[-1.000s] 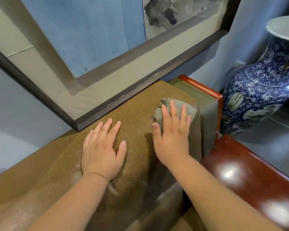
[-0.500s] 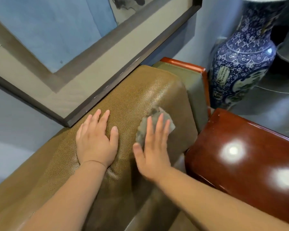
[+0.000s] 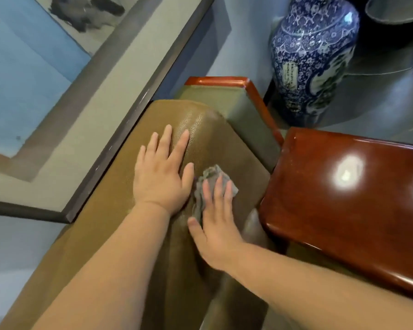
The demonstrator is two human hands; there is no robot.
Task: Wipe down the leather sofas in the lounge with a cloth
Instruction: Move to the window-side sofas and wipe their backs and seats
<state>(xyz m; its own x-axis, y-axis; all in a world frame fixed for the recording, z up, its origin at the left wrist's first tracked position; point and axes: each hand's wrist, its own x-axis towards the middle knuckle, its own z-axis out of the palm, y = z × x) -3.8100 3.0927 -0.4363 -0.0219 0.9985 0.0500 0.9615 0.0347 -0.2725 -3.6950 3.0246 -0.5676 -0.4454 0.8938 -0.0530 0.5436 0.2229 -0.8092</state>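
Note:
The brown leather sofa back cushion runs diagonally from the lower left up to the middle. My left hand lies flat on its top with fingers spread. Just to its right, my right hand presses a crumpled grey cloth against the cushion's front face with straight fingers. Most of the cloth is hidden under the palm and fingers; a bunched part sticks out above the fingertips. A green leather panel of the sofa frame adjoins the cushion's end.
A glossy red-brown wooden armrest stands to the right of the cushion. A tall blue-and-white porcelain vase is behind it on the floor. A large framed picture leans on the wall directly behind the sofa back.
My right hand has slid the cloth down and leftward along the cushion, from its far end toward my left hand. The left hand has stayed flat on the cushion top.

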